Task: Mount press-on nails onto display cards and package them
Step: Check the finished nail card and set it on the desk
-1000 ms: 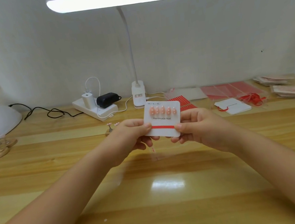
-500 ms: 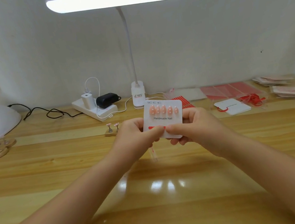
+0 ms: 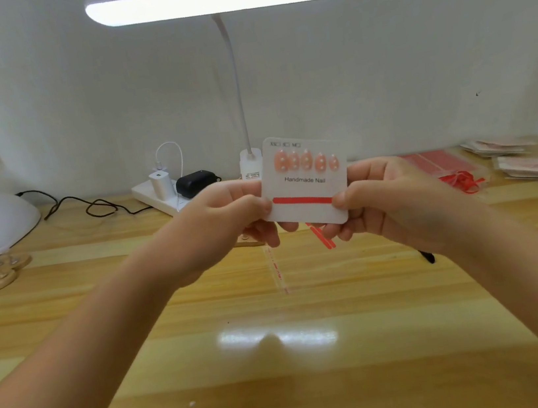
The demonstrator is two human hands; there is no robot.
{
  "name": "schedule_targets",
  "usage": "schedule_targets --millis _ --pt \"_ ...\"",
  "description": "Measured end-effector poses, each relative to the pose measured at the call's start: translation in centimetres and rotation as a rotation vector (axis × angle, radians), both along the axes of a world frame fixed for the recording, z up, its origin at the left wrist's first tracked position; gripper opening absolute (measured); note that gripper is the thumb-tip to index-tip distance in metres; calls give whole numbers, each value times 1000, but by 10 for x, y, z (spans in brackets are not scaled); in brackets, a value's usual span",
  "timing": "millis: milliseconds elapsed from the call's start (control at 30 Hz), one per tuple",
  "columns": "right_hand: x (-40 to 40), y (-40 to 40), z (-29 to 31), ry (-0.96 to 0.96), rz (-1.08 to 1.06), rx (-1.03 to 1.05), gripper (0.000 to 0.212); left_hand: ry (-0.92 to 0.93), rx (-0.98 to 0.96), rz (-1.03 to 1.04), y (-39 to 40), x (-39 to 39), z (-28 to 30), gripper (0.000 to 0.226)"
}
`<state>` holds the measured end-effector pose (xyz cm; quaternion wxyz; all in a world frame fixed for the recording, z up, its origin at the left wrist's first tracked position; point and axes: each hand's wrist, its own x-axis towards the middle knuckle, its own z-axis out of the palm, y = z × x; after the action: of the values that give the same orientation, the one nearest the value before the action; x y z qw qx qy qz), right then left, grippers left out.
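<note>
Packaging step, by the look of it: display card (image 3: pixel 306 181) held up above the tabletop (image 3: pixel 282 357), pinched at its left edge by the left hand (image 3: pixel 225 220) and at its right edge by the right hand (image 3: pixel 388 201), thumbs on the front at either end of the red sealing strip (image 3: pixel 302 200). Five pink press-on nails (image 3: pixel 305 160) mounted in a row above the hands, over the words "Handmade Nail". Seemingly already inside a clear sleeve. Red peeled liner (image 3: pixel 320 238) dangling below the right hand's fingers; clear strip (image 3: pixel 278 268) hanging under the left. Next, probably: fold flap down, press seal flat along the strip, drop the liner, keep nails unsquashed.
</note>
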<state>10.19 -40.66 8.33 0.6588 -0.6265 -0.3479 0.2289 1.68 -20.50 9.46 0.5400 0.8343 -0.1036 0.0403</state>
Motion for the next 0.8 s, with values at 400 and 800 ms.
schedule_targets --millis 400,800 --pt "-1 -2 2 32 54 12 25 -1 -63 -32 3 -1 2 30" --pt "-16 16 -1 11 -149 165 15 -648 207 525 -14 -3 -9 16"
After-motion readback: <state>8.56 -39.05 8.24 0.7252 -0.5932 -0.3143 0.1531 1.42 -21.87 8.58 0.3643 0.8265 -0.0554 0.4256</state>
